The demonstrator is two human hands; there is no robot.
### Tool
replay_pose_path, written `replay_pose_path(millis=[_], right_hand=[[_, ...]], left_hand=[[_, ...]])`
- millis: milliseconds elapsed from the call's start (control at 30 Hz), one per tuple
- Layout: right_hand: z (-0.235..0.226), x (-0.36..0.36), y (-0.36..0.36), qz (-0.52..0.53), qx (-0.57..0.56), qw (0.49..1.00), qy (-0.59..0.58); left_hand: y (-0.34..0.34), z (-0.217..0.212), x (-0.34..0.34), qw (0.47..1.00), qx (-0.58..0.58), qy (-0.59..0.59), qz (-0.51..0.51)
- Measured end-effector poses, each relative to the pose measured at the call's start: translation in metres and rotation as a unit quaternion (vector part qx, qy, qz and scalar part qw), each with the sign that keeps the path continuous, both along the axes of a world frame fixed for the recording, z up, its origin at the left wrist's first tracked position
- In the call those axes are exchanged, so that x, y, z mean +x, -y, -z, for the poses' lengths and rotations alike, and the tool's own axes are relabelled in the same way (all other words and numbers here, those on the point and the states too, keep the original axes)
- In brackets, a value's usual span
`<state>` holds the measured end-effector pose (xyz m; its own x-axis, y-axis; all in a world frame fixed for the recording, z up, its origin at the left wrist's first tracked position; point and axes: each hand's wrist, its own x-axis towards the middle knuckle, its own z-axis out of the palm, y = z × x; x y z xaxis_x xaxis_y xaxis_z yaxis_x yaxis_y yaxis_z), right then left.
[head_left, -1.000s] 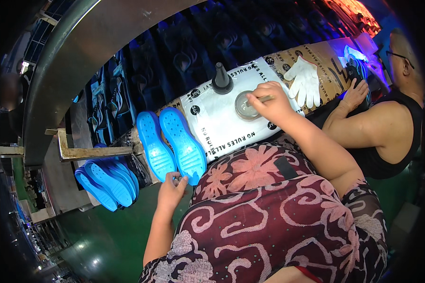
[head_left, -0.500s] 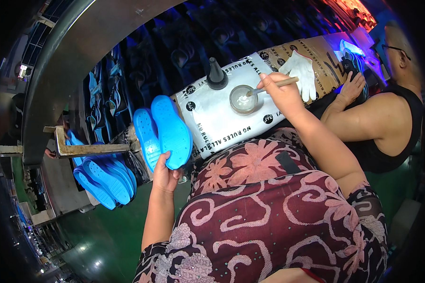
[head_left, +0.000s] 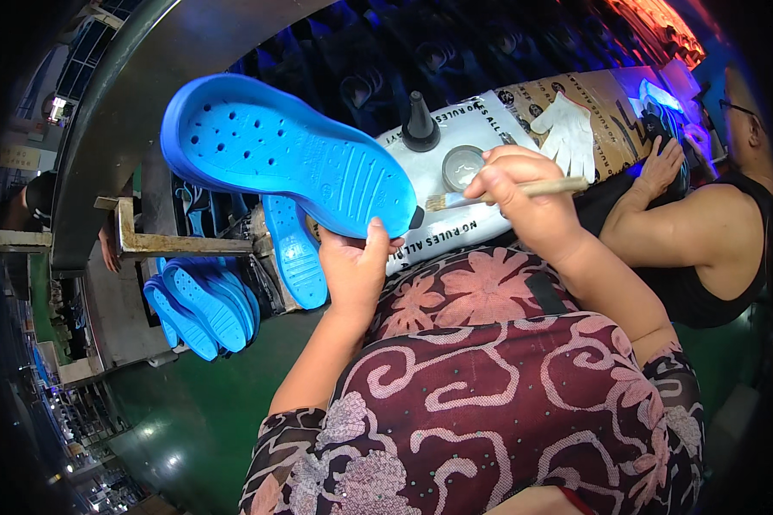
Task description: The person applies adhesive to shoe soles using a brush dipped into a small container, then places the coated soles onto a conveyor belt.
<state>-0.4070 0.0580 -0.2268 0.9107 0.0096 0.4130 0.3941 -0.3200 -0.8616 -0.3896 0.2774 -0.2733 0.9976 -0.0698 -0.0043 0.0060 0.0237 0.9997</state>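
Observation:
My left hand [head_left: 352, 266] grips a blue shoe sole [head_left: 292, 154] by its heel end, lifted and tilted with its holed and ribbed inner face toward me. My right hand [head_left: 528, 193] is closed round a brush [head_left: 554, 186] with a wooden handle. Its bristles are close beside the sole's heel rim, where a small dark patch shows; whether they touch I cannot tell. A round jar [head_left: 463, 168] stands on the white printed sheet [head_left: 481, 120], just behind the bristles. Partly under the raised sole, a second blue sole [head_left: 296, 262] lies at the table's left end.
A black cone-shaped object [head_left: 419, 127] stands behind the jar. White gloves [head_left: 567, 133] lie on brown printed cardboard [head_left: 614, 116]. More blue soles [head_left: 206, 305] are stacked at left, below a rusty metal bar [head_left: 180, 246]. A co-worker [head_left: 696, 215] sits close at right, hands on a dark item.
My left hand has raised one sole from beside the other and brought it up toward me. My right hand has drawn the brush out of the jar and down to the sole's heel.

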Motion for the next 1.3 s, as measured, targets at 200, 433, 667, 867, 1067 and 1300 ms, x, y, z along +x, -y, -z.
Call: replay_pose_path(millis=[200, 433, 667, 867, 1067, 1300], right_hand=[[0.01, 0.004, -0.009, -0.009, -0.092, 0.988, 0.125], [0.014, 0.006, -0.008, 0.013, -0.134, 0.978, 0.159], [0.012, 0.009, -0.009, 0.018, -0.106, 0.979, 0.175], [0.016, 0.009, 0.0, 0.045, -0.177, 0.965, 0.186], [0.011, 0.006, -0.007, 0.01, -0.141, 0.972, 0.188], [0.013, 0.004, 0.002, 0.019, -0.142, 0.976, 0.165]], left_hand=[[0.012, -0.003, -0.006, 0.999, -0.01, 0.026, -0.024], [0.011, 0.01, -0.002, 0.992, 0.038, 0.116, -0.031], [0.016, 0.013, -0.001, 0.987, 0.047, 0.152, -0.028], [0.014, 0.014, 0.001, 0.976, 0.073, 0.203, -0.008], [0.021, 0.012, 0.001, 0.981, 0.034, 0.188, -0.012], [0.02, 0.014, 0.003, 0.98, 0.03, 0.196, 0.009]])
